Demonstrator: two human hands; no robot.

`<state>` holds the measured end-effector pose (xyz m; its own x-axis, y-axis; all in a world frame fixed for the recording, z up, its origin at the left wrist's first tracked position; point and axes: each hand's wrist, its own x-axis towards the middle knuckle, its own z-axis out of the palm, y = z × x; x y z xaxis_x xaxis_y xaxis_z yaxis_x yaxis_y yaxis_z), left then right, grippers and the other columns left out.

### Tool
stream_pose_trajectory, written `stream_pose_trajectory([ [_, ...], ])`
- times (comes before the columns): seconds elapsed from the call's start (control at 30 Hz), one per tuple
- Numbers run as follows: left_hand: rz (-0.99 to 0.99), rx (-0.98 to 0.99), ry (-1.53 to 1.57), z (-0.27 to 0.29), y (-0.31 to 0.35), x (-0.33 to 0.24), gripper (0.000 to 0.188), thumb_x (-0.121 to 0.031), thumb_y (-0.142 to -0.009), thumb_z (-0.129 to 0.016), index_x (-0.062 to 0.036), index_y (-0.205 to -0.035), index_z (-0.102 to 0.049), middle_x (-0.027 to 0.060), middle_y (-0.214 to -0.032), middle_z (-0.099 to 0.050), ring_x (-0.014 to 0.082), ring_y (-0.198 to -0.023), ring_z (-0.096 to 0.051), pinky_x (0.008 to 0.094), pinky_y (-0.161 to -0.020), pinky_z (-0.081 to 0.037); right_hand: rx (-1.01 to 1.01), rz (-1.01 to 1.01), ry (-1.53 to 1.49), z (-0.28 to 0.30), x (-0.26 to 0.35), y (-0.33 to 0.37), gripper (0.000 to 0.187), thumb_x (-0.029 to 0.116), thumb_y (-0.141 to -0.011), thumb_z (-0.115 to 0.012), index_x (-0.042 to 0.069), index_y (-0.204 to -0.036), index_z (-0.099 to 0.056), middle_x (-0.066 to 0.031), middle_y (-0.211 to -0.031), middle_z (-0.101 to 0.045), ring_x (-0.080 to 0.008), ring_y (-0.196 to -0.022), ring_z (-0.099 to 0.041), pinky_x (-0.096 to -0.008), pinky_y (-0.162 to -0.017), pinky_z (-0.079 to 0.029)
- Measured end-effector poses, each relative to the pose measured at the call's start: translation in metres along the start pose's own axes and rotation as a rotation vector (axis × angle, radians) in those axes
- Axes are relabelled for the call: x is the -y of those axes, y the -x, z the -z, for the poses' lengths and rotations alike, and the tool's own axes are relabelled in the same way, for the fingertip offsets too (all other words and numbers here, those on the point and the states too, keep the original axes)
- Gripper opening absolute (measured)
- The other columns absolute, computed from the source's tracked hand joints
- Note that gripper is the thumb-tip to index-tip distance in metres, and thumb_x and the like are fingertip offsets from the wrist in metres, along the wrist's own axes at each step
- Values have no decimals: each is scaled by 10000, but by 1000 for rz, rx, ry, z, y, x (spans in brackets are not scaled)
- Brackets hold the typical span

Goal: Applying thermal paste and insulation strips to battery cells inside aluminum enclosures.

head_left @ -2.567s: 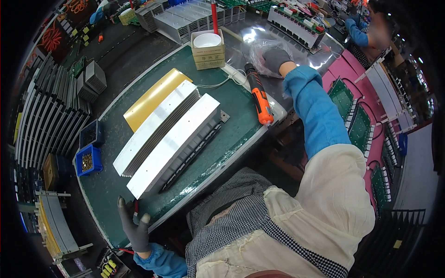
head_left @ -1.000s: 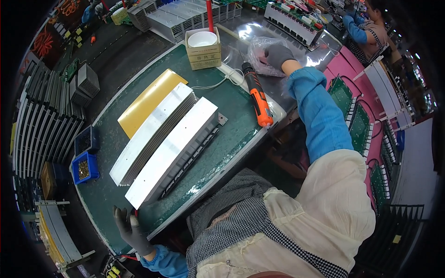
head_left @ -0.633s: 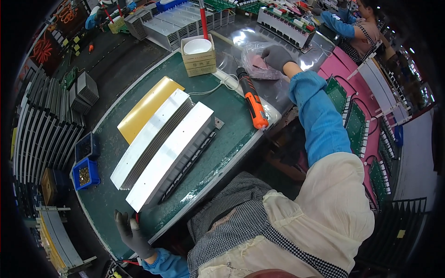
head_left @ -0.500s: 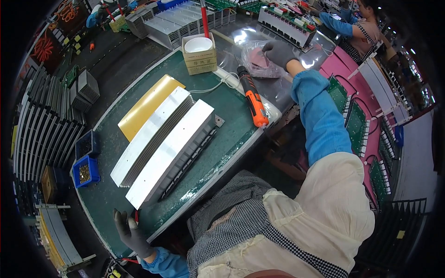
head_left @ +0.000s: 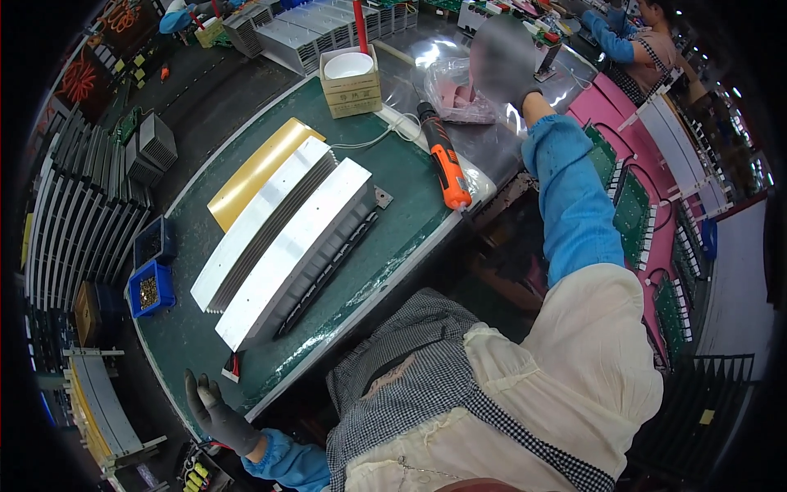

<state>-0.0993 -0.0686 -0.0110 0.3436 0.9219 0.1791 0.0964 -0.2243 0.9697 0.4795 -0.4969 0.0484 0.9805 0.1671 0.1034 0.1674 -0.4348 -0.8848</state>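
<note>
Clear plastic bag (head_left: 445,80): located just left of the right hand (head_left: 504,61), with pink pieces (head_left: 461,99) visible inside. The right hand is blurred; whether its fingers are spread or pinching a piece cannot be told, nor whether it touches the bag.

Power screwdriver (head_left: 446,160): lies on the bench toward the body from the right hand, gripped by neither hand.

Near metal block (head_left: 295,250) and far metal block (head_left: 262,221): side by side, between the two hands, untouched. Status, as judged: both blocks are in position on the bench; no pink piece shows on their upper faces, so any work with the pink pieces there appears not yet done.

Left hand (head_left: 217,416): fingers spread, nothing visibly held. A red-and-black lead (head_left: 233,366) is near its fingertips; beyond them, a blue bin (head_left: 169,289) contains small fasteners (head_left: 148,293), supply evidently not used up.
</note>
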Motion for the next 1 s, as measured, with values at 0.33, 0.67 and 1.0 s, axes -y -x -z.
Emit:
stream_pose_trajectory([
  [0.33, -429, 35, 87, -21, 8, -93, 419, -254, -996, -515, 38, -1293, -554, 158, -1392, -524, 233, -1182, -559, 353, -1000, -458, 268, 456, -753, 3, 127, 112, 256, 58, -909, -580, -26, -1146, -620, -108, -1007, -684, -173, -827, -662, -298, -707, -541],
  [0.67, -418, 999, 339, -127, 25, -186, 624, -381, -845, -738, 22, -1289, -566, 138, -1219, -619, 203, -1136, -574, 325, -955, -456, 984, 267, -922, -104, 186, 254, 442, 86, -763, -705, -12, -1184, -609, -128, -1136, -646, -196, -917, -638, -307, -729, -514],
  [1.0, 106, 1061, 179, -120, 41, -144, 377, -338, -951, -626, -19, -1147, -669, 98, -970, -705, 127, -796, -671, 263, -672, -549, 1218, 377, -834, -162, 173, 278, 632, 302, -801, -685, -62, -1290, -519, -144, -1316, -523, -220, -1143, -562, -372, -991, -437],
])
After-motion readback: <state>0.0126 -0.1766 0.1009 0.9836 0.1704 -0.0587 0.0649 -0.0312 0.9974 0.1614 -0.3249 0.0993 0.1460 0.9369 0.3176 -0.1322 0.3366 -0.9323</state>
